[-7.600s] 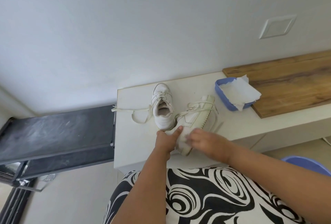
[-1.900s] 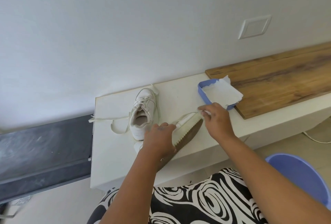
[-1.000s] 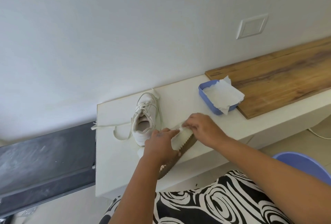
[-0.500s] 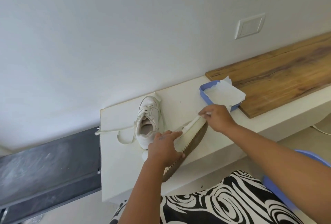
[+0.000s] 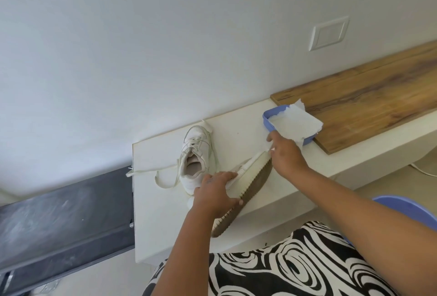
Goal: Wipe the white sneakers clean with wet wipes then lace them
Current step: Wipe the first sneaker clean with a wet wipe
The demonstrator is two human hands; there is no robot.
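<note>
White leather and a brown ridged sole show on the sneaker [image 5: 248, 184] tipped onto its side across the front of the white counter [image 5: 160, 220], its heel reaching the near edge. The left hand [image 5: 214, 197] lies over the shoe's rear half, fingers curled around the upper and thumb pressed along the sole's rim, gripping it steady; the forearm rises straight from below. The right hand [image 5: 285, 154] sits at the toe end, fingers bent and pinching a small white wipe [image 5: 269, 148] against the toe, with the arm reaching in diagonally from the lower right. The second sneaker [image 5: 195, 157] stands upright just left of the tipped one, opening facing up, its loose lace [image 5: 151, 171] trailing to the counter's left edge. A blue tray [image 5: 268, 122] with a sheet of paper [image 5: 293, 125] lies just beyond the right hand, beside a wooden board [image 5: 369, 99].
</note>
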